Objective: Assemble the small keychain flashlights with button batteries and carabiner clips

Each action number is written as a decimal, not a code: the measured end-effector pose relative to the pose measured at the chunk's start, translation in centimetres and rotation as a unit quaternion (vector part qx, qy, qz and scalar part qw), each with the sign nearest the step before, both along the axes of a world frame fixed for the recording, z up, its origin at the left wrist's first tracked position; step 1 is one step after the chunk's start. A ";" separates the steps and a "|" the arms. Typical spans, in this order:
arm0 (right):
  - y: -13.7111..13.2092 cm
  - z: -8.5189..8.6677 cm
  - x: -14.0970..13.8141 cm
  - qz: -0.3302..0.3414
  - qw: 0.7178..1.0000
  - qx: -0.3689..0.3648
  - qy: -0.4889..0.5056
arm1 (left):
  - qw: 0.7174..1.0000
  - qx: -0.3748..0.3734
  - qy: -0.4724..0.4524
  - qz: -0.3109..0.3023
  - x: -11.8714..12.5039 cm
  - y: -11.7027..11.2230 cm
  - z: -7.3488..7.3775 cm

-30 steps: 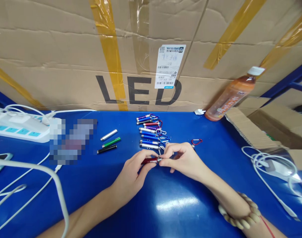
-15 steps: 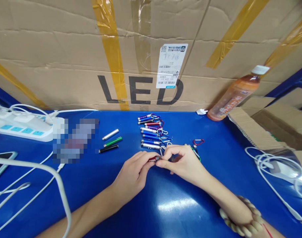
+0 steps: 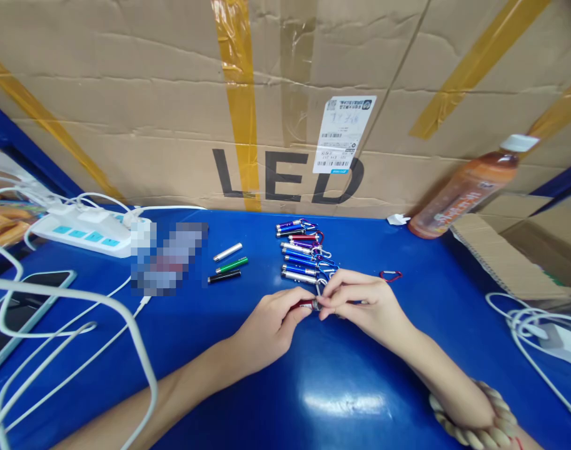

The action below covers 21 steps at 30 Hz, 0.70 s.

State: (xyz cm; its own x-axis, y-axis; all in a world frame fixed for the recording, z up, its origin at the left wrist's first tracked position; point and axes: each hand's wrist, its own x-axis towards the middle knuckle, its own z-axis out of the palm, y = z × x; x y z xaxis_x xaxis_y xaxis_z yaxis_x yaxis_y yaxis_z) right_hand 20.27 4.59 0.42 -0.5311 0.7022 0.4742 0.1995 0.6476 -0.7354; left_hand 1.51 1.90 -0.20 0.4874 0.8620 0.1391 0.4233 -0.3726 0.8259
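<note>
My left hand [image 3: 272, 325] is closed around a small red flashlight [image 3: 304, 304], its silver end pointing right. The fingertips of my right hand [image 3: 367, 306] pinch together at that silver end; whatever small part they hold is mostly covered. Just beyond the fingers lies a column of several small flashlights [image 3: 298, 276] in silver, blue, purple, red and black, with carabiner clips at their right ends. A loose red carabiner [image 3: 391, 275] rests behind my right hand. To the left are three flashlight bodies without clips: silver [image 3: 227, 252], green [image 3: 232, 265] and black [image 3: 224, 276].
A large cardboard box [image 3: 172, 125] stands along the back of the blue table [image 3: 276, 406]. At the left are a power strip [image 3: 88, 234], a phone [image 3: 27, 312] and looping white cables [image 3: 135, 337]. A drink bottle [image 3: 468, 190], an open carton [image 3: 496, 259] and a charger cable [image 3: 515, 319] occupy the right.
The view has shifted, moving the scene rightward. Both hands stay together at the red flashlight. A green carabiner visible earlier beside my right hand is now out of sight behind it.
</note>
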 end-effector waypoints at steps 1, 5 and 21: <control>0.0 -0.1 0.0 0.006 1.000 -0.007 0.007 | 1.000 -0.009 -0.004 -0.006 0.0 -0.1 0.0; 0.0 -0.3 -0.1 0.012 0.999 -0.014 0.029 | 1.000 -0.013 -0.019 -0.003 -0.1 -0.3 -0.2; -1.4 -0.9 -2.5 -0.117 0.938 -0.299 0.130 | 0.963 0.267 0.033 0.030 -0.5 0.3 -0.9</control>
